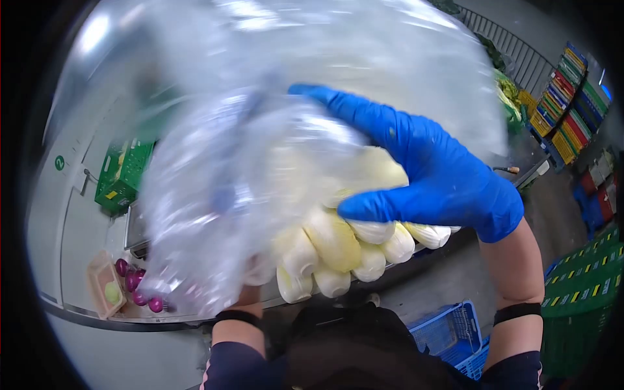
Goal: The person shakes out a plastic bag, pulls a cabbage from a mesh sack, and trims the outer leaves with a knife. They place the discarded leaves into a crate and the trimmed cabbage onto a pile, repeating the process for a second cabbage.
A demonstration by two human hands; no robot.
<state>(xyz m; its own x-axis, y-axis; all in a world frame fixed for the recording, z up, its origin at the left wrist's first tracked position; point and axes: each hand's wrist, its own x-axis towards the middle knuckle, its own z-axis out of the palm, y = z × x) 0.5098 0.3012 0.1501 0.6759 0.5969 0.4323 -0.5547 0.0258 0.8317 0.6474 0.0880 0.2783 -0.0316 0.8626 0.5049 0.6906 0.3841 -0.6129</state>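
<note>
A large clear plastic bag (195,214) billows across the upper and middle view, smeared by motion. My right hand (429,162), in a blue glove, is at the bag's right side, with thumb and fingers spread wide apart. My left hand (224,195) shows only as a blurred blue patch through the plastic; its fingers cannot be made out. Below and behind the bag lies a pile of pale yellow-white napa cabbages (331,240), their white bases facing me. The bag hides part of the pile. My right thumb is in front of the cabbages.
Red onions (133,281) lie beside a pinkish tray (101,286) at the left. A green crate (123,175) stands farther back. Blue crates (448,331) sit on the floor, with green crates (582,286) stacked at the right and colourful stacked crates (565,104) beyond.
</note>
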